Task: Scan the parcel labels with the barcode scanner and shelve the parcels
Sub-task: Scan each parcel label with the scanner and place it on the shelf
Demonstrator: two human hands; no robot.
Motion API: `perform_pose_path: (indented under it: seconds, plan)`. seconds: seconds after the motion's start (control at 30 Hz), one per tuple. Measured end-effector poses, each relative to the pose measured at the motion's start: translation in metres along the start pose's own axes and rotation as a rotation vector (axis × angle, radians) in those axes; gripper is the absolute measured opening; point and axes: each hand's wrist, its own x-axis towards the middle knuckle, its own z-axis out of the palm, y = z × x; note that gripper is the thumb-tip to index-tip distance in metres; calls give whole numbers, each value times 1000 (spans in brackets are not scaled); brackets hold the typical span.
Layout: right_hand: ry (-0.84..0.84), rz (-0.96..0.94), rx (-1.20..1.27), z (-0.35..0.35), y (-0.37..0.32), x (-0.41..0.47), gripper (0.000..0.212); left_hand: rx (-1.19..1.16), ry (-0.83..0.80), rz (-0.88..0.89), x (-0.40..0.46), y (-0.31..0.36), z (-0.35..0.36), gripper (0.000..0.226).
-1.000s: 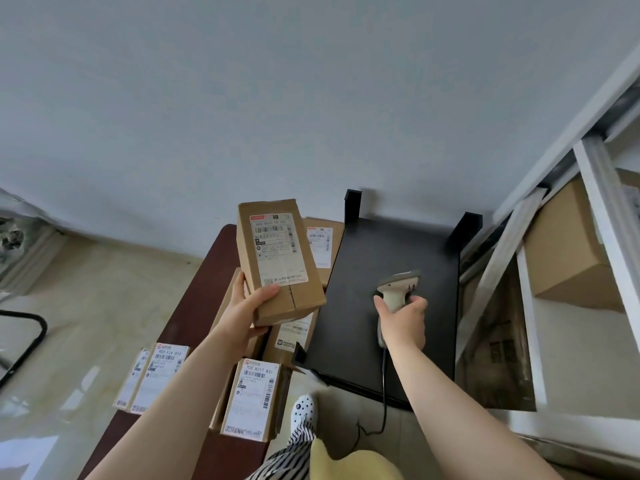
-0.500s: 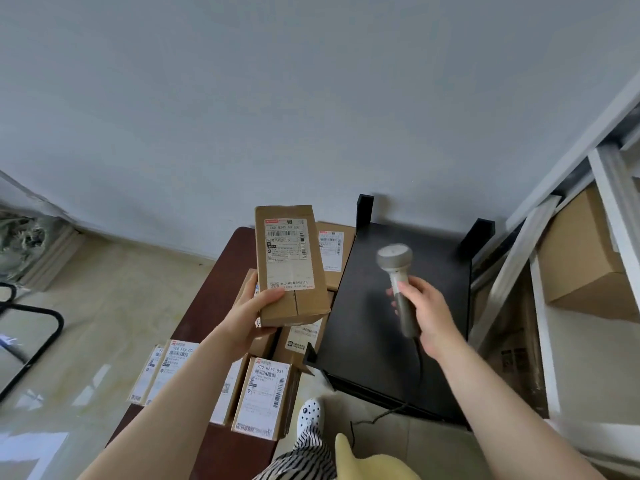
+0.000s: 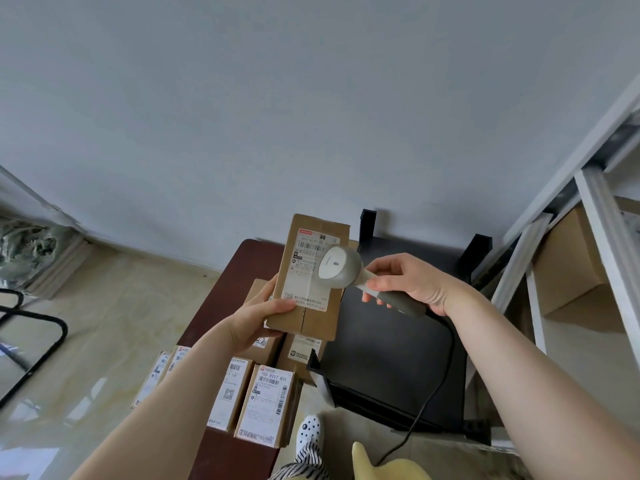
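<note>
Parcel (image 3: 308, 282) held above table (image 3: 221, 299), scanner (image 3: 341, 271) before its label (image 3: 306, 271), shelving (image 3: 595, 209) right, perhaps holding boxes (image 3: 568, 258)

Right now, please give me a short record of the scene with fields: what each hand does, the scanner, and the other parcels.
left hand: left hand holds the parcel upright, label toward the camera
right hand: right hand grips the barcode scanner by its handle
scanner: head over the parcel's label
other parcels: boxes lie on the brown table
shelf: white rack at right holds a carton
</note>
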Motion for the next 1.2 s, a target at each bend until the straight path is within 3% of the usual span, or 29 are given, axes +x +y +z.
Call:
perform_pose_path:
  seconds: [0.1,0.3,0.5,0.77,0.97,1.2]
  plan:
    - [-8,9,-13,-2,-3,0,13,-14,-4,4,0,-3,-4,88]
    - [-31,23,-56,-4,-8,2,11,-27,5,-1,-1,-8,-16,108]
    - [-43,23,-48,-2,-8,6,9,-34,28,-22,0,-13,-25,111]
    - [-47,20,14,2,-9,7,23,-26,49,-17,1,-13,-28,112]
    - [105,14,344,40,-10,13,40,-7,141,-32,10,-19,-21,119]
    - [295,184,821,90,-22,20,36,-30,212,14,16,-10,2,132]
